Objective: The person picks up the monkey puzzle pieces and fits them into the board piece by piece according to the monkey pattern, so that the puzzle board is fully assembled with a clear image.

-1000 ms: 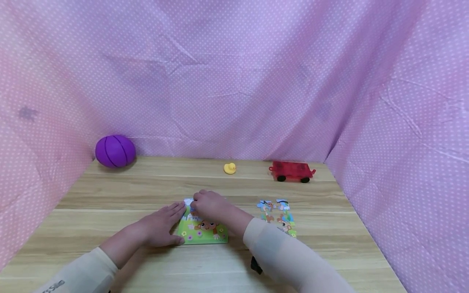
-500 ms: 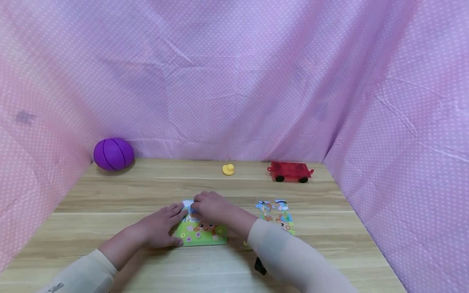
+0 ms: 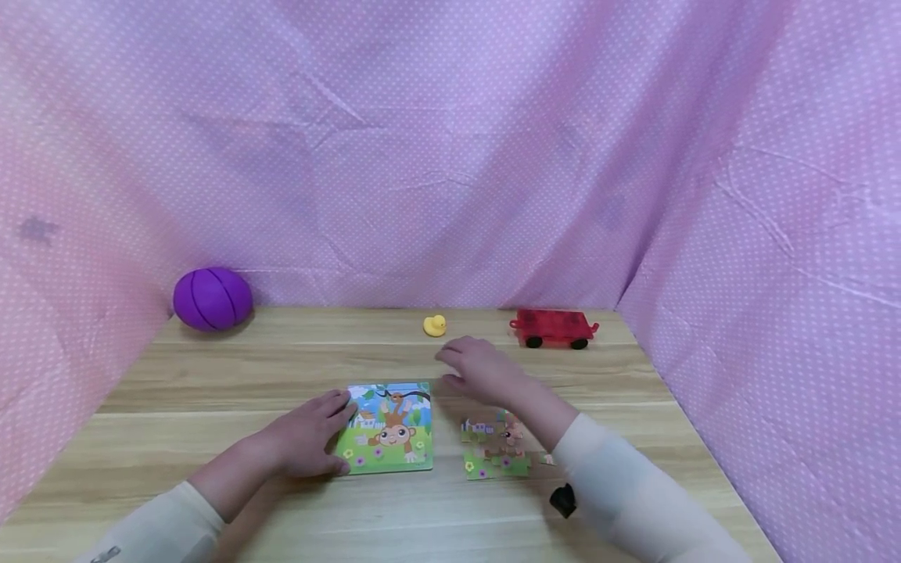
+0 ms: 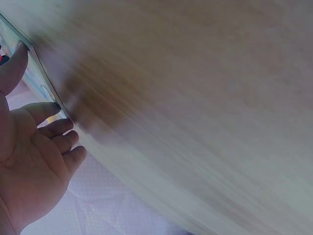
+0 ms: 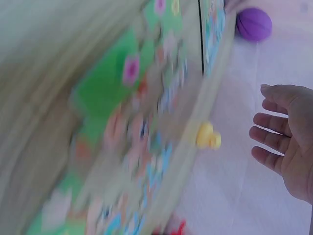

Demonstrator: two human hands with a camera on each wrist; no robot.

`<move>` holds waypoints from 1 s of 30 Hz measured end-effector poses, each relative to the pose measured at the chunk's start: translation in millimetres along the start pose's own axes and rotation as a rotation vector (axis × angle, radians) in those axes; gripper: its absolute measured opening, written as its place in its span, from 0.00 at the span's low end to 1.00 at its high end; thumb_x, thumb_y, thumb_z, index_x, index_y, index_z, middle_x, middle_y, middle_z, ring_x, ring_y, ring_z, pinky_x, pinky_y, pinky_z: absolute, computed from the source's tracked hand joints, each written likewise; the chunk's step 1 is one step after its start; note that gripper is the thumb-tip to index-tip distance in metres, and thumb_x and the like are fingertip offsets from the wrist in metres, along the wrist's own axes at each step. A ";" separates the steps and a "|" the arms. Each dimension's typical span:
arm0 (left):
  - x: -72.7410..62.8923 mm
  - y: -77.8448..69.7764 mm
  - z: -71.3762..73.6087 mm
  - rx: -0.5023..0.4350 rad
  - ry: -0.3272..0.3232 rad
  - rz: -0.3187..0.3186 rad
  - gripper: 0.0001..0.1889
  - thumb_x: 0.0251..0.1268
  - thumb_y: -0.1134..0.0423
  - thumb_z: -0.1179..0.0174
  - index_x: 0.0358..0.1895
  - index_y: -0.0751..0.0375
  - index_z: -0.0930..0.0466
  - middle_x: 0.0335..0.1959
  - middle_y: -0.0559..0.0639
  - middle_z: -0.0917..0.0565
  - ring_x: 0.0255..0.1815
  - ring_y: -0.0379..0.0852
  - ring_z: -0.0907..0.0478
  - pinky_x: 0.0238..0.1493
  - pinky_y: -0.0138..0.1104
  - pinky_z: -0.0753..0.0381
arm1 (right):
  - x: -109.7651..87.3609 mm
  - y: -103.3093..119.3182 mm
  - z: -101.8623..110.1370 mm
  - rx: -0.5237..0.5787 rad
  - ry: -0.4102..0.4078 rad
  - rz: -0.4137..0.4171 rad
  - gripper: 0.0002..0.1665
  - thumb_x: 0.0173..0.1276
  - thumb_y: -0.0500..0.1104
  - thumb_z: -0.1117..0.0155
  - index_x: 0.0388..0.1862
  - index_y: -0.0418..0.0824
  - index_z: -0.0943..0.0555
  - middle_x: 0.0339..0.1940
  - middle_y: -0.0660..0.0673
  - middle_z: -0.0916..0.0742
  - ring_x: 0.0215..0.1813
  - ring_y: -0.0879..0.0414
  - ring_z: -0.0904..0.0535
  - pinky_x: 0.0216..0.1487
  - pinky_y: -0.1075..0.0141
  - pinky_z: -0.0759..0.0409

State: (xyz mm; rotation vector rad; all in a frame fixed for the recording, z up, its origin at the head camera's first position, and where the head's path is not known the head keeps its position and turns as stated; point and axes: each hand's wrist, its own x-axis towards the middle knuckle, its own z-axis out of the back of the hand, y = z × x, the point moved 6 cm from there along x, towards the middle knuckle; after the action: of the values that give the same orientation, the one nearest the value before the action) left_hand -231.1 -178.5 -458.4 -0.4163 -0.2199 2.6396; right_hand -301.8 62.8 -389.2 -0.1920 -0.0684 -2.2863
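A square jigsaw puzzle board [image 3: 404, 453] with a monkey picture lies on the wooden table. My left hand [image 3: 306, 435] rests along the board's left edge, thumb at the lower corner and fingers higher up. In the left wrist view, the thumb and fingertips of this hand [image 4: 34, 161] touch the board's edge. To the right of the board are loose puzzle pieces [image 3: 496, 467], partly hidden by my right forearm. My right hand [image 3: 486, 371] is above the table behind these pieces. It holds nothing in the right wrist view, where its fingers [image 5: 274, 142] look relaxed.
Toward the back of the table sit a purple ball [image 3: 213, 299], a yellow rubber duck [image 3: 435, 326] and a red toy wagon [image 3: 554, 327]. Pink dotted cloth [image 3: 422, 156] hangs around the back and sides. A small black object [image 3: 563, 500] shows by the right sleeve.
My right hand has lifted off the board and moved right, uncovering the monkey picture and more of the nearer loose pieces. The left hand stays on the board's edge.
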 end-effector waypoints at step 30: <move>0.0 -10.4 5.3 -0.078 0.059 -0.002 0.51 0.55 0.42 0.31 0.76 0.65 0.44 0.80 0.58 0.49 0.78 0.62 0.49 0.75 0.55 0.43 | -81.0 -78.5 -40.9 0.045 0.225 -0.178 0.13 0.62 0.39 0.30 0.47 0.45 0.15 0.39 0.52 0.17 0.43 0.57 0.21 0.50 0.59 0.17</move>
State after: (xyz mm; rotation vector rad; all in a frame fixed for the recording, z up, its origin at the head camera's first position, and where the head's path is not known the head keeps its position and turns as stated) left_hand -228.5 -169.8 -451.2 -0.5192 -0.3050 2.6193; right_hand -312.8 170.2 -441.6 0.0990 -0.0207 -2.4662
